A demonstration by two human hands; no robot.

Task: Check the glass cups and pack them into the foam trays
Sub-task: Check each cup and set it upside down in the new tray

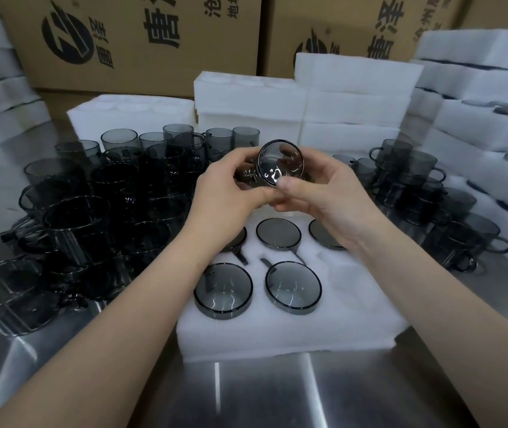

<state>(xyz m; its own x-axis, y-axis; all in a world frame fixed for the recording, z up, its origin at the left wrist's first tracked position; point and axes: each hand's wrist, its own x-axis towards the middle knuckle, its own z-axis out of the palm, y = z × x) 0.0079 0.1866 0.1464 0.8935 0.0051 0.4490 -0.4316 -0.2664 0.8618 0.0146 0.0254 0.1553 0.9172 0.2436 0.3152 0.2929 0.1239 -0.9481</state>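
A smoky grey glass cup [280, 163] is held tipped on its side above the foam tray, its round end turned toward me. My left hand [234, 186] grips its left side and my right hand [317, 193] grips its right side, thumb on the rim. Below lies a white foam tray [289, 332] on the steel table, with several cups seated in its holes, two of them at the near row [223, 291] [292, 287]. The near-right hole [350, 278] holds no cup.
A dense cluster of loose grey cups [92, 211] covers the table's left side, and a smaller group [416, 193] stands on the right. Stacks of white foam trays [351, 97] line the back and right, in front of brown cardboard boxes [129, 41].
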